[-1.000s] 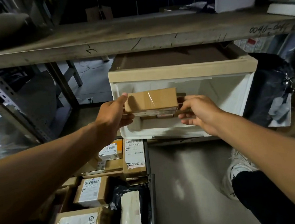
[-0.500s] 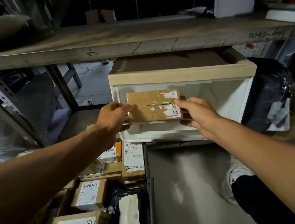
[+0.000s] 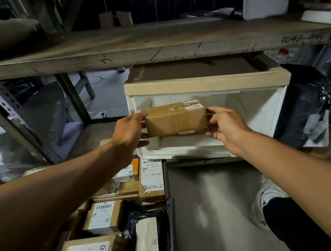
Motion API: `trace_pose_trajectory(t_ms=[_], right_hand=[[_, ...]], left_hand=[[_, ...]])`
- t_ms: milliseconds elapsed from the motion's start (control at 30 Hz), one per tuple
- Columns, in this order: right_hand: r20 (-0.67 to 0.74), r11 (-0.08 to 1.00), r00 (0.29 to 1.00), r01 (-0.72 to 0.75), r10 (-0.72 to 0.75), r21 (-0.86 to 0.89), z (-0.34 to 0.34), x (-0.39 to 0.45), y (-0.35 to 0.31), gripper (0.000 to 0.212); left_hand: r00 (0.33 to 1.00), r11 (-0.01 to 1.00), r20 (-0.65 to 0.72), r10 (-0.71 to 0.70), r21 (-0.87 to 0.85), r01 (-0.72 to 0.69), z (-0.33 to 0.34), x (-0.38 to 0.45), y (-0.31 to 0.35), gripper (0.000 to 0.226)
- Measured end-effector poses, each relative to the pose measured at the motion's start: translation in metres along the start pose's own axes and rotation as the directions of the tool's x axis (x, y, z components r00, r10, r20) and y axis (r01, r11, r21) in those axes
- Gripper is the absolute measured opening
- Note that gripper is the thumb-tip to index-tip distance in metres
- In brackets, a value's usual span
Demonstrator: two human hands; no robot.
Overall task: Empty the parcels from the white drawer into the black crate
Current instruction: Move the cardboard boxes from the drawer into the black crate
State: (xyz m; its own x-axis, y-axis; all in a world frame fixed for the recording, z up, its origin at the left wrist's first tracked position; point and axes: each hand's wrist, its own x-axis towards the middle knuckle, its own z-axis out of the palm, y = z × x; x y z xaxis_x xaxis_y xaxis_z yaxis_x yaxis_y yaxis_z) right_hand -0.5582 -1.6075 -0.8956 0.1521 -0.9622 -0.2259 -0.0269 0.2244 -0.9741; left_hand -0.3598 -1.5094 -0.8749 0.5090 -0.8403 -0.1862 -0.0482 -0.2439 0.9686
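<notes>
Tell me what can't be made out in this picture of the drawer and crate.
Head view only:
- White plastic drawer: floor hidden behind the brown taped cardboard parcel held by the left hand and right hand.
- Black plastic crate: mostly covered by the left forearm, cut off at the bottom edge.
- Parcel labels: too small to read.

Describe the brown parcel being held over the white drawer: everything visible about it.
The brown parcel is a small rectangular cardboard box, sealed with clear tape bands and bearing torn white label scraps on its top face. It is held level in the air at the white drawer's open mouth, long side toward the camera. The left hand grips its left end and the right hand its right end. Something thin shows just beneath it; what it is cannot be told.
</notes>
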Motion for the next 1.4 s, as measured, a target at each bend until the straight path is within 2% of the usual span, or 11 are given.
trace_pose_trajectory(t_ms=[133,200,400,533,767,867,1000,1067,1167,1233,1400], right_hand=[[0.08,0.993,0.996,-0.016,0.026,-0.119,-0.007,0.004,0.006,0.066],[0.098,0.989,0.995,-0.001,0.016,-0.149,-0.008,0.002,0.007,0.062],[0.108,0.988,0.994,0.043,-0.027,-0.151,-0.009,-0.001,0.004,0.003],[0.126,0.997,0.992,0.035,-0.026,-0.067,-0.008,-0.001,0.001,0.018],[0.154,0.999,0.988,0.014,-0.01,-0.028,-0.009,-0.002,0.0,0.017],[0.191,1.0,0.981,0.011,-0.008,-0.014,-0.008,-0.003,-0.001,0.012],[0.276,0.999,0.96,-0.046,0.037,0.027,-0.004,-0.008,-0.003,0.021],[0.277,0.994,0.96,-0.071,0.044,0.088,0.0,-0.009,-0.003,0.013],[0.3,0.984,0.953,-0.098,0.05,0.148,0.005,-0.01,-0.002,0.02],[0.345,0.981,0.935,-0.134,0.078,0.142,0.007,-0.012,0.0,0.026],[0.446,0.987,0.885,-0.158,0.133,0.018,0.007,-0.015,0.006,0.017]], left_hand=[[1.0,1.0,-0.009,0.014,-0.026,-0.014,-0.003,0.002,-0.001,0.025],[1.0,1.0,-0.001,0.02,0.005,-0.02,-0.003,0.002,-0.001,0.028],[0.999,0.993,0.047,0.023,0.111,-0.028,-0.003,0.004,-0.003,0.028],[0.996,0.998,0.076,-0.046,0.053,0.042,0.001,0.007,-0.005,0.027],[0.976,0.992,0.18,-0.121,0.057,0.113,0.0,0.004,-0.005,0.024],[0.975,0.99,0.179,-0.129,0.086,0.115,0.0,0.004,-0.005,0.028],[0.966,0.993,0.23,-0.119,0.02,0.118,0.001,0.005,-0.005,0.037],[0.974,0.995,0.214,-0.069,-0.059,0.083,0.002,0.007,-0.003,0.037],[0.992,0.986,0.111,-0.052,-0.154,0.069,0.005,0.008,0.0,0.029],[0.989,0.985,0.132,-0.068,-0.15,0.088,0.006,0.007,0.001,0.016],[0.964,0.981,0.239,-0.116,-0.122,0.148,0.008,0.003,-0.003,0.023]])
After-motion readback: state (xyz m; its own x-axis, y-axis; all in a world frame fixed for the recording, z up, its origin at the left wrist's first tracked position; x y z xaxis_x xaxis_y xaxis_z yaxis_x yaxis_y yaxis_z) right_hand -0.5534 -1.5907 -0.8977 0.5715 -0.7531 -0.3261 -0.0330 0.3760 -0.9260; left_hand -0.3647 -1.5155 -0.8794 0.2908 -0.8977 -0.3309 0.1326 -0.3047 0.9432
